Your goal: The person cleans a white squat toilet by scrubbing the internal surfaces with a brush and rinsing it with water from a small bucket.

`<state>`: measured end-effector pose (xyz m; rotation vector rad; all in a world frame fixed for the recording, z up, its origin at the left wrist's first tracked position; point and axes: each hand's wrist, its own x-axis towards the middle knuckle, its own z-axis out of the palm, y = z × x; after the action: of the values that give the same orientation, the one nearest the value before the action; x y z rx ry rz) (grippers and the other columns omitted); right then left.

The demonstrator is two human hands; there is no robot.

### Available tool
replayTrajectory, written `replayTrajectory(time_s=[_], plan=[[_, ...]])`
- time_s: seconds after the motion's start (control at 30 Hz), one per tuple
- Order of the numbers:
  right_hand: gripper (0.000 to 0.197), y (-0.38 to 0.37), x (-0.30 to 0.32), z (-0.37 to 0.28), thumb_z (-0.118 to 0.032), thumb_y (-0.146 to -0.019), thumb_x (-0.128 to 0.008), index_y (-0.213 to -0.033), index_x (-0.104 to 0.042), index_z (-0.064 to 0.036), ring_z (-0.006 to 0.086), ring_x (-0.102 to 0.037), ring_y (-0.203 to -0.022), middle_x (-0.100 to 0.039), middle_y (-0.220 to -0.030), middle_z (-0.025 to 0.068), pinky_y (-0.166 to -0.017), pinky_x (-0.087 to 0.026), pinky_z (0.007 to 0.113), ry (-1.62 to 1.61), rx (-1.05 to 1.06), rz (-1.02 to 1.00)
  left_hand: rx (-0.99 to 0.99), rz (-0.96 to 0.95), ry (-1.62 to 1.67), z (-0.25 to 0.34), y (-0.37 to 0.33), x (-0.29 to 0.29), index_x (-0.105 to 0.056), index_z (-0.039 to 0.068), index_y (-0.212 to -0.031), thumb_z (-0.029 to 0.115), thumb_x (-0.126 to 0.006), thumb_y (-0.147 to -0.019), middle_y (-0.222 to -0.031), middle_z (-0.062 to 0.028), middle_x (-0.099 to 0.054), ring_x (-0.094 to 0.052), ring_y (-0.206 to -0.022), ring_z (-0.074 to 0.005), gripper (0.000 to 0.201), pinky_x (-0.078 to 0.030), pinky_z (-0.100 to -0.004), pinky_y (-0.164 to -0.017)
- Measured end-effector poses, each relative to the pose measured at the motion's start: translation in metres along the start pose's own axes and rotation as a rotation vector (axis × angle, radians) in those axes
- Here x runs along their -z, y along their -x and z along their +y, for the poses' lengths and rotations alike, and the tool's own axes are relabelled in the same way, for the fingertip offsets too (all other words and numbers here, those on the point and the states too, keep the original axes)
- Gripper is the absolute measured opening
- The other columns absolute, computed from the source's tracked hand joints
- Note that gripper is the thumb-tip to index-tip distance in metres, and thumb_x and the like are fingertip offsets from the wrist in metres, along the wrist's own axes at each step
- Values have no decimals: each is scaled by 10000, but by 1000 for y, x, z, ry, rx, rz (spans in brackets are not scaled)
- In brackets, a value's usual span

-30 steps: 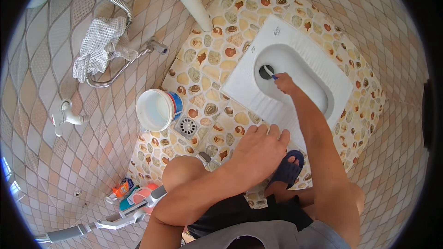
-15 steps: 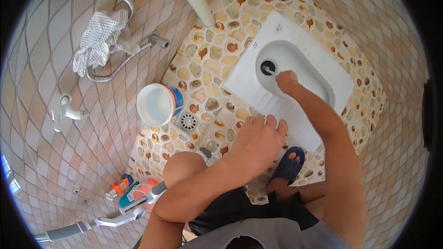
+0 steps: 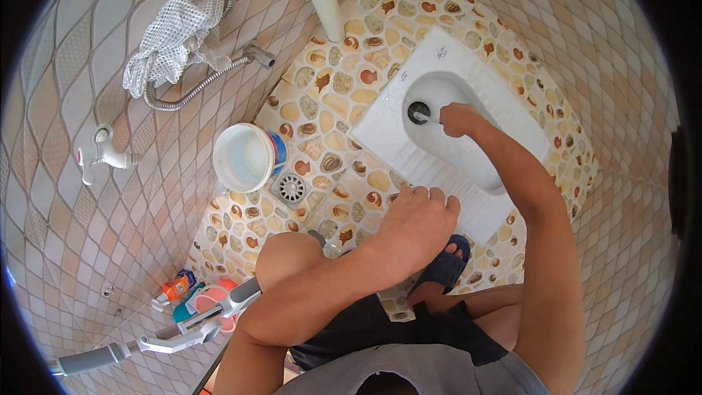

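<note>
My right hand (image 3: 459, 120) is closed around a thin pale stick (image 3: 428, 118) over the white squat toilet (image 3: 512, 126). The stick's far end reaches the dark drain hole (image 3: 418, 113) in the bowl; whatever is at its tip is hard to make out. My left hand (image 3: 420, 221) is curled, knuckles up, near the toilet's front edge and above my foot. Its fingers bend under, so their inner side is hidden. A grey-and-silver pole with a lever (image 3: 179, 333) leans across the lower left, passing by my left forearm and knee.
A white bucket (image 3: 235, 159) stands left of the toilet, beside a round floor drain (image 3: 291, 188). On the left wall are a white tap (image 3: 110, 153), a metal hose (image 3: 175, 107) and a draped mesh cloth (image 3: 172, 42). Bottles (image 3: 177, 285) and a pink basin (image 3: 219, 291) sit lower left.
The whole view has shifted slightly. My right hand still grips the stick and sits a little farther from the drain hole, with more of the stick showing. My left hand stays curled.
</note>
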<state>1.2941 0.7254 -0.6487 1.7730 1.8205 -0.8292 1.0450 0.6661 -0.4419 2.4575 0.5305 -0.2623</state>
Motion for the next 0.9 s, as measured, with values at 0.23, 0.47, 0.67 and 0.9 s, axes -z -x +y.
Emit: replayTrajectory(time_s=[0.23,0.47,0.67,0.9], plan=[[87,-18,-61,3,-87,-836,-562,-801,-599,-17,174,-456,-445,-544,-630,110,-371,-324,330,-938,-195,-177,-4,-11,16,8,1,6,-583,19,-1113,204,-615,-869,-954,-133,-624,-624,-924,-306,308,-470,-416,-795],[257,-91,-157,22,-230,-958,-471,-763,-457,-63,112,-272,-336,-460,-595,51,-299,-215,270,-2368,-634,-65,4,3,13,7,7,6,-561,25,-1120,230,-634,-864,-972,-138,-609,-619,-938,-305,336,-460,-417,-807],[150,-62,-170,25,-152,-861,-534,-872,-638,-45,264,-668,-677,-674,-784,154,-589,-540,394,-295,57,597,6,7,59,5,14,21,-541,4,-1147,219,-666,-846,-997,-150,-600,-609,-965,-311,390,-456,-408,-833],[140,-52,-108,-6,-112,-872,-573,-968,-666,-72,237,-712,-839,-717,-903,89,-693,-568,355,93,-223,244,7,-2,46,4,4,12,-547,5,-1145,196,-663,-837,-992,-157,-604,-615,-939,-312,381,-457,-407,-816]])
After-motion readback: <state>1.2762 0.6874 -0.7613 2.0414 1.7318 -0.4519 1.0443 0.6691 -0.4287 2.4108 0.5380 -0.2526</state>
